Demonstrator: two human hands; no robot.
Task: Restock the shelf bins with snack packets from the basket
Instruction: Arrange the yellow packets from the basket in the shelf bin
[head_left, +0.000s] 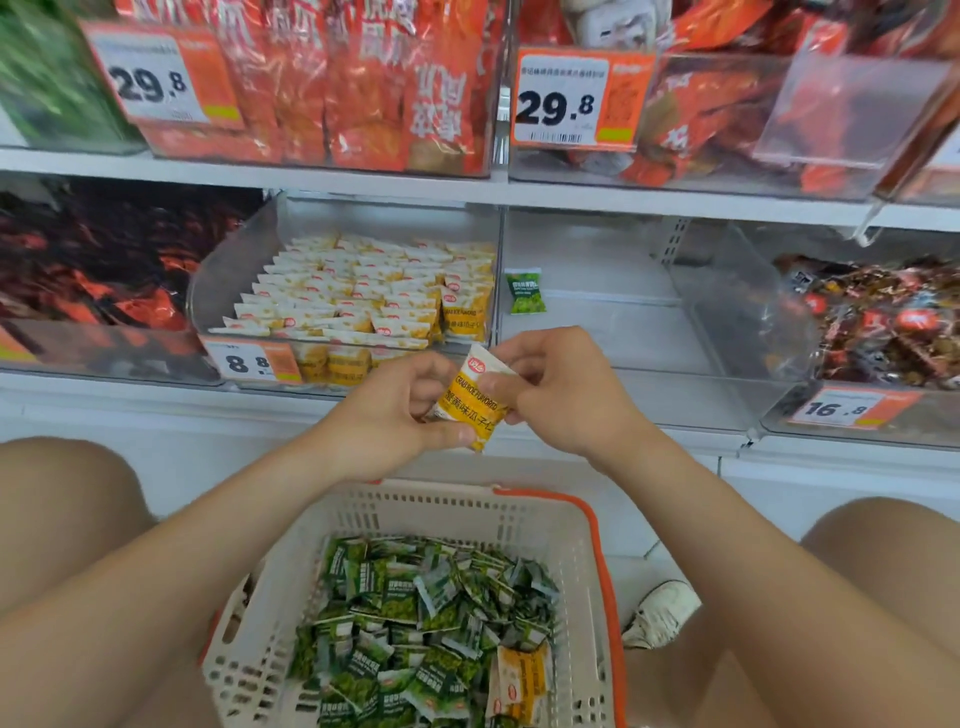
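Yellow packet between left hand and right hand — pinched by both, above basket.

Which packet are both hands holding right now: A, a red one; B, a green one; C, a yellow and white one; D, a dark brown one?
C: the left hand and the right hand both grip one small yellow-and-white snack packet.

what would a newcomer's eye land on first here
The left hand and right hand pinch one yellow packet at centre. Below them, a basket holds a heap of green packets. A lone green packet stands in the bin right of the rowed yellow packets.
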